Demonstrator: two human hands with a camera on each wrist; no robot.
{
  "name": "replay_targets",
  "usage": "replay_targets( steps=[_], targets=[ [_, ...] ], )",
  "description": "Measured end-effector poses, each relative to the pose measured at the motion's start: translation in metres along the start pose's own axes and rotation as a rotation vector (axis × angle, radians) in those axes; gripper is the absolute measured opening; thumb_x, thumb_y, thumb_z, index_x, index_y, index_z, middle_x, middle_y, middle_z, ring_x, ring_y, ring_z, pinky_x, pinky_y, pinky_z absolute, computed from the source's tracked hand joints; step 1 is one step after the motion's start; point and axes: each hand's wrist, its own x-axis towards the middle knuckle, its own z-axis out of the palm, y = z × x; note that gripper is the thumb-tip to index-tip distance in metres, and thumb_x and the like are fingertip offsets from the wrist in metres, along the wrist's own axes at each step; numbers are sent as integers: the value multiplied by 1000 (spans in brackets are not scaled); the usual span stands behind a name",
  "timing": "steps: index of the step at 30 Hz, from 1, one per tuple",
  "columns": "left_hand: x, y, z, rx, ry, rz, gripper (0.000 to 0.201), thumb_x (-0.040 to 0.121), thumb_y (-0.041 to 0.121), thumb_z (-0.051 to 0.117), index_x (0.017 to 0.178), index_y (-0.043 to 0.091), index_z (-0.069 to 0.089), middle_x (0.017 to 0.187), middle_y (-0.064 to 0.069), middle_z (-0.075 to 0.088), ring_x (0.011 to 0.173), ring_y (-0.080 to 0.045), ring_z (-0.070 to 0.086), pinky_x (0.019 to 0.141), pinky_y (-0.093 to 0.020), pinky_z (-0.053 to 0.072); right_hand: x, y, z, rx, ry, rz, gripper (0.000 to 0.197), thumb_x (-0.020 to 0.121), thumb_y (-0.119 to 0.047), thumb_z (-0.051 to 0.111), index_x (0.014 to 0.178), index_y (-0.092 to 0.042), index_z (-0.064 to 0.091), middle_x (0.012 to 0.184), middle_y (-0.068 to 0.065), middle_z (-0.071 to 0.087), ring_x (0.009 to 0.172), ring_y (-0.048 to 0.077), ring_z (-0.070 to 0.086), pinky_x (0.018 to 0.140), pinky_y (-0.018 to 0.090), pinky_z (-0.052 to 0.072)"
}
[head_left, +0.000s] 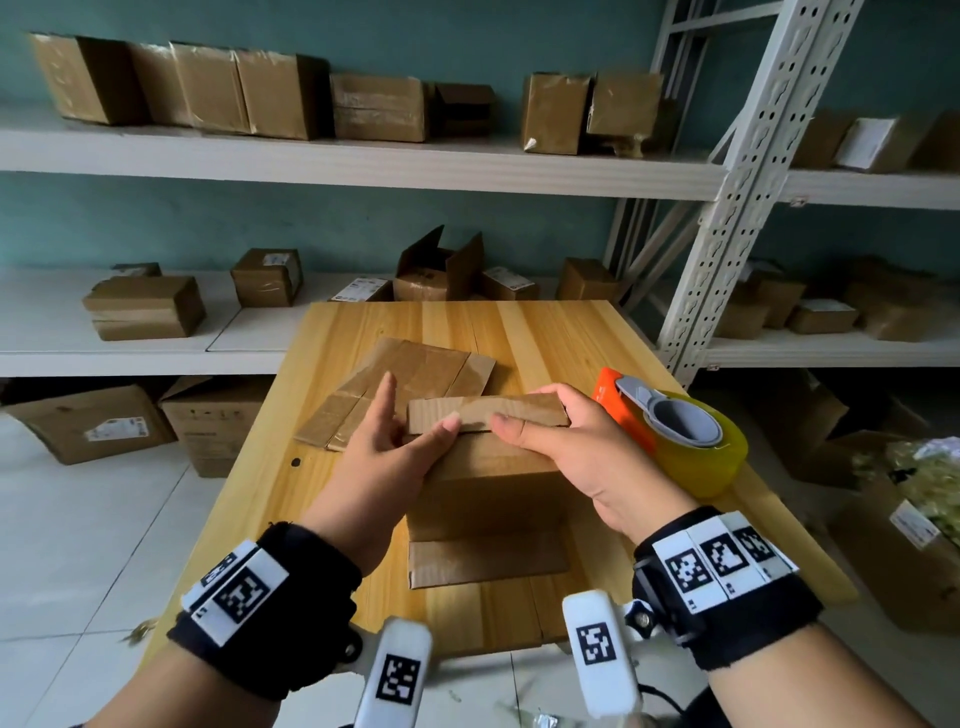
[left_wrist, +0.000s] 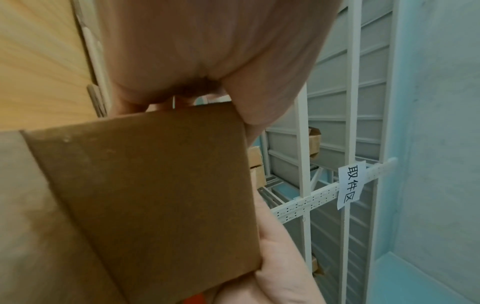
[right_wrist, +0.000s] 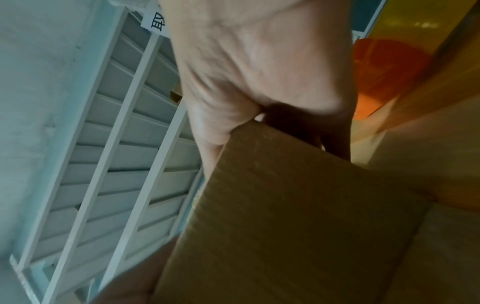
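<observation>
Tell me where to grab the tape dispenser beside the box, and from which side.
Grip the tape dispenser round its yellow roll, likely from above right: it lies flat, hub up, rim exposed there, while the right hand and box crowd its left.

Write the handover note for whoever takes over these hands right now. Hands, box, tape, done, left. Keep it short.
The left hand pinches the left end of the raised flap, thumb in front.
The right hand grips the flap's right end.
The cardboard box lies mostly flat on the table, with only that far flap lifted.
The tape dispenser sits on the table right of the right hand, untouched. The flattened cardboard lies behind the hands.
Done: box laid out, flap raised.
Left: probably open the box up, fold its flaps and tape it.
</observation>
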Motion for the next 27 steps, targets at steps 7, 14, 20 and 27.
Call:
replay_targets(
  steps=[7,14,20,27],
  targets=[
    [3,-4,3,16,4,-53,34,101,50,58,123,26,68,115,-6,76,100,-22,71,81,-33,57,2,6,-4,152,-132,25,23,101,-35,70,123,-36,62,124,-1,73,124,20,60,107,38,40],
    [15,-2,1,38,21,-56,61,97,46,68,153,30,48,145,0,61,113,-24,68,102,-40,56,10,12,7,224,-2,-6,31,92,-39,81,119,-36,66,115,-4,77,111,16,71,92,28,56],
    [24,1,10,123,149,16,84,95,47,71,165,33,26,163,-4,39,115,-17,58,87,-29,53,11,7,12,256,117,-14,36,87,-43,85,117,-39,66,120,-8,72,114,14,65,85,27,50],
    [31,-5,4,199,200,98,62,94,47,74,149,37,49,141,-5,56,116,-24,63,96,-45,60,4,4,0,357,203,21,40,83,-49,85,120,-38,72,121,-9,75,118,16,67,106,47,54]
  ],
)
